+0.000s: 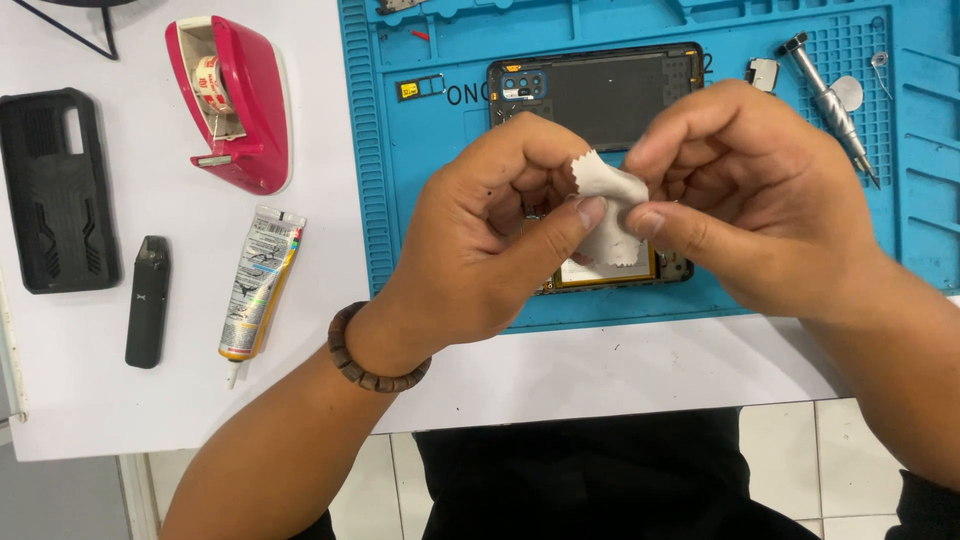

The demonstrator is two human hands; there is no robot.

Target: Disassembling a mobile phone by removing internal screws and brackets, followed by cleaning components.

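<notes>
While hands [600, 215] pinch cloth [610, 200], above opened phone [600, 90]

1. The opened phone [600, 95] lies mostly behind both hands; only its far part and a strip of its near edge show.
2. The left hand [480, 250] and right hand [750, 200] cover part of the small cloth [610, 215] pinched between them.
3. A metal part [400, 5] at the far edge is cut off.
4. Tiny parts beside the screwdriver [830, 100] are too small to tell.
</notes>
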